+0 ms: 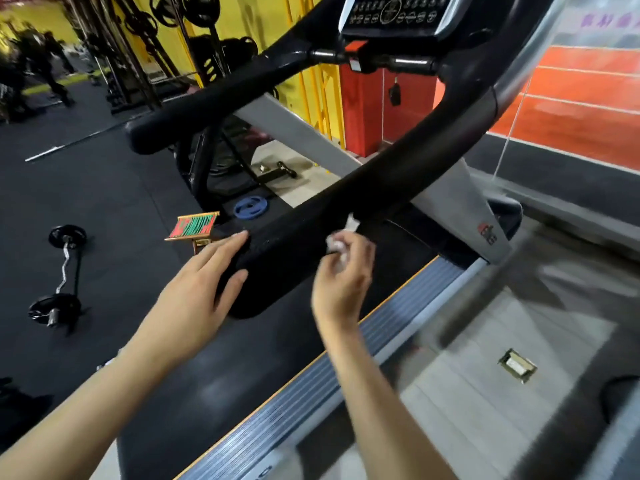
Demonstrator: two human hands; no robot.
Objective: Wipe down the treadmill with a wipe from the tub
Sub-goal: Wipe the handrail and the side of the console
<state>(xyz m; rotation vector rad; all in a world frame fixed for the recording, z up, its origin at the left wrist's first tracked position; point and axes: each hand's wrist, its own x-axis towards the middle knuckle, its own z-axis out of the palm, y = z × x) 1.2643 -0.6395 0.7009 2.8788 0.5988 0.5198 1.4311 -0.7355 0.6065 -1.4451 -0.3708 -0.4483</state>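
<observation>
The treadmill's black padded right handrail [346, 199] runs diagonally across the middle of the view, up toward the console [394, 12]. My left hand [201, 289] rests on the near end of that rail, fingers straight, thumb underneath. My right hand [343, 275] is just beside the rail and pinches a small crumpled white wipe [336, 242] against its side. The other handrail [214, 116] lies farther left. The tub of wipes is not in view.
The treadmill belt [214, 386] and ribbed grey side rail [329, 372] lie below my arms. On the dark gym floor at left are a curl bar with plates [62, 271], a blue weight plate [250, 206] and a small red-green stand [194, 226]. A glass wall is at right.
</observation>
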